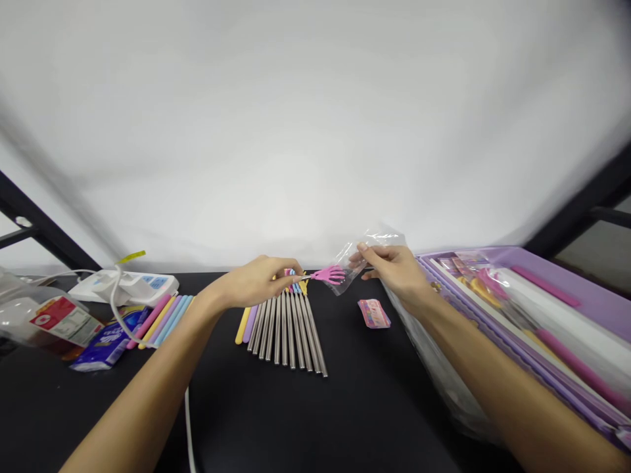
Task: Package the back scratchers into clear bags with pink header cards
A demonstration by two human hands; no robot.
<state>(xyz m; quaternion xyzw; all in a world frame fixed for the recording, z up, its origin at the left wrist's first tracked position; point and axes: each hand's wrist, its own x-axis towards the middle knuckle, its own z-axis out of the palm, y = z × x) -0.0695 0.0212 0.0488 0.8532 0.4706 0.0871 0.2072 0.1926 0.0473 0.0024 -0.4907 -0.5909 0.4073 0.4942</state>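
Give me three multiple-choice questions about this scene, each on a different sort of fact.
1. Where is the small pink packet? A) on the black table; B) in the purple tray; C) in a hand.
2. What colour is the claw-shaped piece in the left hand? A) green; B) pink; C) white.
3. The clear plastic bag in the right hand is: A) flat on the table; B) lifted up; C) in the tray.
1 A, beside the steel rods; 2 B, plainly pink; 3 B, pinched above the table.
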